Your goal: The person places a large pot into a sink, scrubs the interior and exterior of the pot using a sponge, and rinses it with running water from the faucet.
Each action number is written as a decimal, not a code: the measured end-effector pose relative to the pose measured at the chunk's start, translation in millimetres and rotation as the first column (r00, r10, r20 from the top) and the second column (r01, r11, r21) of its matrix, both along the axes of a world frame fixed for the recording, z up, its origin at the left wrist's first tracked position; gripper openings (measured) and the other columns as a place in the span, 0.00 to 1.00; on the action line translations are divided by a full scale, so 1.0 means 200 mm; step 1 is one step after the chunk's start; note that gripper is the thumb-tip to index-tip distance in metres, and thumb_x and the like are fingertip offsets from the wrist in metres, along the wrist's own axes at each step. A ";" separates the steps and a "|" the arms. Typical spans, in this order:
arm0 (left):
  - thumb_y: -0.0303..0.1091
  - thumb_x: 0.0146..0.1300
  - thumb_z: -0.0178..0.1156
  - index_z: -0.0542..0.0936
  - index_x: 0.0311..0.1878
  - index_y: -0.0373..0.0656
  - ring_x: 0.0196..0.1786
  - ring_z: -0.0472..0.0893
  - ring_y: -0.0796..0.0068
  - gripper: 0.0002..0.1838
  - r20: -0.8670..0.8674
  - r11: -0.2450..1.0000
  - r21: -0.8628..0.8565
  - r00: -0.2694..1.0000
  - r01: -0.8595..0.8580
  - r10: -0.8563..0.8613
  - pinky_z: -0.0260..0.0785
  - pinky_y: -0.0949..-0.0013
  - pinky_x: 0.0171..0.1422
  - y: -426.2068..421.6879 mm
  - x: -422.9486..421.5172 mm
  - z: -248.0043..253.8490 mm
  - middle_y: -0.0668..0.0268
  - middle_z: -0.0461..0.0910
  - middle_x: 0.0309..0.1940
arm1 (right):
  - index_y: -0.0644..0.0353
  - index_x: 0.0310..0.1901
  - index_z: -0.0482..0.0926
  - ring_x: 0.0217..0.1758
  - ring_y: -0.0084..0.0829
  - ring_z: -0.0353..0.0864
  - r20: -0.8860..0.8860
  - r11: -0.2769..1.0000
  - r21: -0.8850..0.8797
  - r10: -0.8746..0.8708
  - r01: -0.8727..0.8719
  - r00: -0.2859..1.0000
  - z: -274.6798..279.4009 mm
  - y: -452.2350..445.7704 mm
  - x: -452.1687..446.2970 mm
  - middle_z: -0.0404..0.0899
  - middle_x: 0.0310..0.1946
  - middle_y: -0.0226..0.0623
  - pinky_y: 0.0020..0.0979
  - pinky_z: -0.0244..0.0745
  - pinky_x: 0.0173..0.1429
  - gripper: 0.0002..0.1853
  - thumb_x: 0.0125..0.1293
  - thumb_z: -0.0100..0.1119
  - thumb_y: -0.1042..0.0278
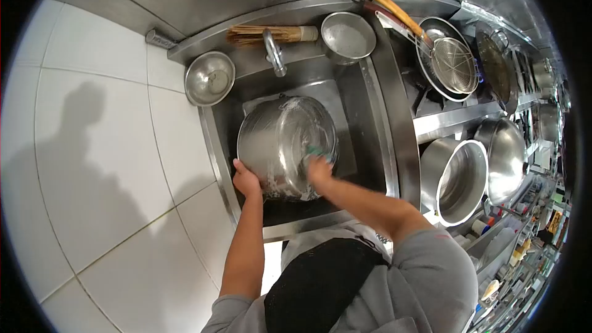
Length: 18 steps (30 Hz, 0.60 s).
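A large metal pot lies tilted on its side in the sink, its soapy round base turned to the right. My left hand grips the pot at its lower left edge, with the thumb showing and the other fingers mostly hidden. Against the base, my right hand presses a green scouring pad, mostly covered by the hand and slightly blurred. White suds streak the metal around it. Above the pot hangs the faucet, with no water visible from its spout.
A steel bowl sits at the sink's left corner. Behind the faucet lie a bamboo brush and a small pot. To the right are a wooden-handled strainer over a pan, a wide pot and a domed lid.
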State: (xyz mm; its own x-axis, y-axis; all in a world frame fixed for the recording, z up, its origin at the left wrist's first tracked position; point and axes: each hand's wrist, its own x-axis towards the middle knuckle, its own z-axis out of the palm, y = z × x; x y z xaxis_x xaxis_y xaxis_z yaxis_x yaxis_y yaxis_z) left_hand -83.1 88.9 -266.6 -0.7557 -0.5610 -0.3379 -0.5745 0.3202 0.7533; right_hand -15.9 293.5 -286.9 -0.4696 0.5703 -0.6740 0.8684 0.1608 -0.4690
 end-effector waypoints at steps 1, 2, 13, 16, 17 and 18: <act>0.66 0.84 0.44 0.87 0.50 0.21 0.48 0.88 0.41 0.46 0.001 1.000 0.005 1.000 0.001 -0.001 0.75 0.48 0.58 0.00 0.00 0.00 0.40 0.90 0.45 | 0.76 0.70 0.72 0.72 0.65 0.76 -0.089 0.994 0.018 0.114 -0.112 0.990 0.13 -0.10 0.03 0.77 0.66 0.70 0.58 0.67 0.79 0.36 0.78 0.55 0.46; 0.65 0.85 0.44 0.87 0.51 0.21 0.49 0.88 0.41 0.45 0.020 1.000 0.005 0.999 0.029 -0.029 0.75 0.48 0.58 -0.01 0.01 0.00 0.40 0.90 0.45 | 0.75 0.72 0.72 0.73 0.65 0.75 -0.268 0.977 0.136 0.196 -0.164 0.943 0.25 -0.18 -0.05 0.76 0.66 0.70 0.57 0.67 0.79 0.36 0.78 0.56 0.47; 0.61 0.86 0.43 0.87 0.50 0.24 0.46 0.88 0.40 0.41 -0.043 0.990 -0.068 0.991 0.126 -0.129 0.76 0.49 0.55 0.11 -0.03 0.14 0.40 0.90 0.43 | 0.73 0.64 0.80 0.65 0.62 0.83 0.123 0.904 0.347 0.221 -0.251 0.967 -0.87 0.33 -0.15 0.83 0.61 0.64 0.54 0.77 0.71 0.35 0.86 0.36 0.45; 0.61 0.85 0.45 0.89 0.48 0.29 0.45 0.89 0.40 0.39 -0.057 0.970 -0.083 0.970 0.230 -0.235 0.76 0.47 0.55 0.13 -0.06 0.14 0.43 0.91 0.40 | 0.76 0.71 0.74 0.71 0.58 0.79 0.108 0.988 -0.128 -0.068 0.081 0.992 0.05 0.19 -0.09 0.79 0.68 0.64 0.48 0.73 0.75 0.38 0.84 0.42 0.42; 0.61 0.85 0.45 0.89 0.48 0.29 0.45 0.89 0.40 0.39 -0.068 0.973 -0.068 0.972 0.219 -0.224 0.76 0.47 0.55 0.17 -0.05 0.18 0.43 0.91 0.40 | 0.76 0.72 0.73 0.73 0.60 0.78 0.043 0.969 -0.182 -0.162 0.167 0.986 0.08 0.15 -0.06 0.79 0.68 0.66 0.48 0.72 0.76 0.39 0.83 0.44 0.41; 0.61 0.85 0.45 0.89 0.47 0.29 0.45 0.89 0.39 0.39 -0.069 0.963 -0.032 0.961 0.267 -0.269 0.76 0.46 0.54 0.24 -0.03 0.25 0.42 0.90 0.40 | 0.75 0.73 0.72 0.75 0.64 0.76 -0.065 0.895 -0.316 -0.350 0.313 0.935 0.11 0.16 -0.04 0.77 0.69 0.70 0.49 0.69 0.79 0.41 0.81 0.48 0.39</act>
